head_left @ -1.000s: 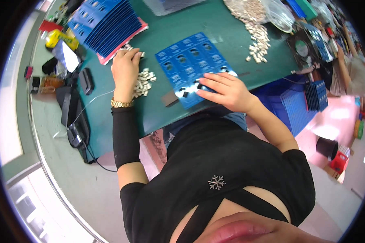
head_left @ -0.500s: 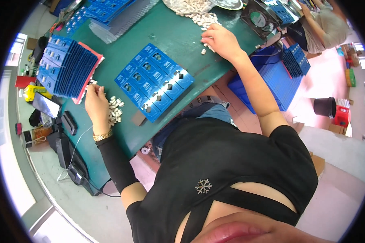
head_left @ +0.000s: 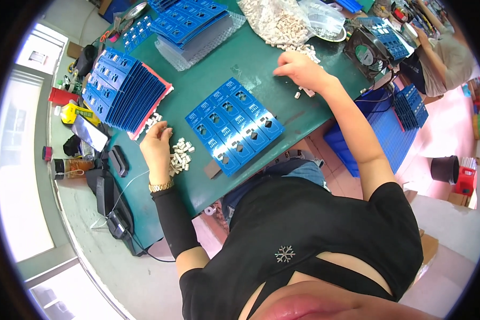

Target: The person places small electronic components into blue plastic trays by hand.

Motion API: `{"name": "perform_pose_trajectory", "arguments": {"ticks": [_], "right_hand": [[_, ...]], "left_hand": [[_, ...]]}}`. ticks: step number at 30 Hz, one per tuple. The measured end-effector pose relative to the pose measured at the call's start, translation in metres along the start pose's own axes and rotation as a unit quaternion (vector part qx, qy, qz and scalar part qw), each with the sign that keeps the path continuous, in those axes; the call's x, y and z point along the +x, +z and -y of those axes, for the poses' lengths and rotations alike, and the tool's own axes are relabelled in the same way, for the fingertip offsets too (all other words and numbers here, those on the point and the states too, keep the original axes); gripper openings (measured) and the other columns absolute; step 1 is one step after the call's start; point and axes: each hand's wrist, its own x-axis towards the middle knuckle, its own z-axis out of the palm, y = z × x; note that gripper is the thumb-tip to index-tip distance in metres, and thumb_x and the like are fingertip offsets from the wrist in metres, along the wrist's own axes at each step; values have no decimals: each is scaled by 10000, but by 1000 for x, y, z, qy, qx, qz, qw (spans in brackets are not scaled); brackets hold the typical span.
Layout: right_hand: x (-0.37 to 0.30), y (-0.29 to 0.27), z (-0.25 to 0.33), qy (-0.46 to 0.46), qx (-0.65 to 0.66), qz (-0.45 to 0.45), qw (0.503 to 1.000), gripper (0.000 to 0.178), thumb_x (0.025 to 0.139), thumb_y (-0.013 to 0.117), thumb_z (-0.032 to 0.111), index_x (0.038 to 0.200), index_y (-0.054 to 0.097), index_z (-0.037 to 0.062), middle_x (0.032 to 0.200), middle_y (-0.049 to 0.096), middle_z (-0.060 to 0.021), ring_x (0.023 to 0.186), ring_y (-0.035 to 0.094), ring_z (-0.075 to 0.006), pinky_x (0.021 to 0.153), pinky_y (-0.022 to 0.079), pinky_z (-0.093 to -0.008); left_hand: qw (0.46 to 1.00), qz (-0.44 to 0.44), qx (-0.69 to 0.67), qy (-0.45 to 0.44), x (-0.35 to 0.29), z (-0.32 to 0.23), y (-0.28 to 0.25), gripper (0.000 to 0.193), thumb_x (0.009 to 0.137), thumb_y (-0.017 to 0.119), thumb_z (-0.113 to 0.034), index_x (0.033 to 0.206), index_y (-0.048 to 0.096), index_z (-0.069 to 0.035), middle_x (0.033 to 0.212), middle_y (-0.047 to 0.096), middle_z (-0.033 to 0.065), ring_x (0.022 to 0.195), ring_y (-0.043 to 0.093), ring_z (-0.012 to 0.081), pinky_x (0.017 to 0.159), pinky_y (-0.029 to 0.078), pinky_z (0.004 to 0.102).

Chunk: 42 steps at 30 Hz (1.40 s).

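Observation:
A blue circuit board panel (head_left: 218, 128) with several square cutouts lies flat on the green table in front of me. My left hand (head_left: 156, 146) is left of it, fingers curled together, between a small pile of white connectors (head_left: 182, 154) and a few more white connectors (head_left: 153, 119) by a stack of boards. What its fingertips hold is hidden. Over the table's right part hovers my right hand (head_left: 303, 72), its fingers pinched and pointing left. Whatever is in the pinch cannot be made out. Loose white connectors (head_left: 297, 95) lie beneath and beside that hand.
Upright blue boards (head_left: 125, 90) stand packed at the left on pink foam. More boards (head_left: 189, 21) rest on bubble wrap at the back. A clear bag of connectors (head_left: 280, 21), a black fan (head_left: 365, 53) and a blue crate (head_left: 352, 146) are rightward. A co-worker's arm (head_left: 434, 53) shows far right.
The whole view has shifted, so the scene sits further right and lower. My right hand has moved left from the loose connectors toward the panel. My left hand stays by its pile.

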Motion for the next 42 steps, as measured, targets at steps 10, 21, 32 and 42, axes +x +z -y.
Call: {"name": "perform_pose_trajectory", "arguments": {"ticks": [10,21,32,42], "right_hand": [[23,33,23,79,-22,-33,996,83,813,712,160,823,719,78,831,698,-60,802,659,-277,712,511,-386],[20,25,18,108,135,36,984,164,873,690,159,1007,733,75,878,655,-47,913,590,-242,829,482,-354],[35,23,32,20,-12,47,999,103,847,692,116,934,726,73,902,655,-54,900,623,-232,790,509,-339],[94,69,49,57,146,88,984,101,869,653,99,929,715,45,885,658,-91,860,652,-259,760,522,-335]], "left_hand": [[997,-17,10,68,2,2,-1,95,839,715,-48,922,718,-2,869,708,89,681,654,139,634,515,260],[987,-104,1,125,5,10,-3,228,791,778,-50,1016,748,-55,908,664,48,806,622,141,707,509,266],[968,-60,-242,20,-1,2,8,201,926,622,19,1119,680,17,1010,686,79,811,661,141,763,530,235],[960,-98,-251,72,-3,-4,8,241,974,551,-5,1204,602,45,1016,698,124,875,703,199,819,541,278]]}}
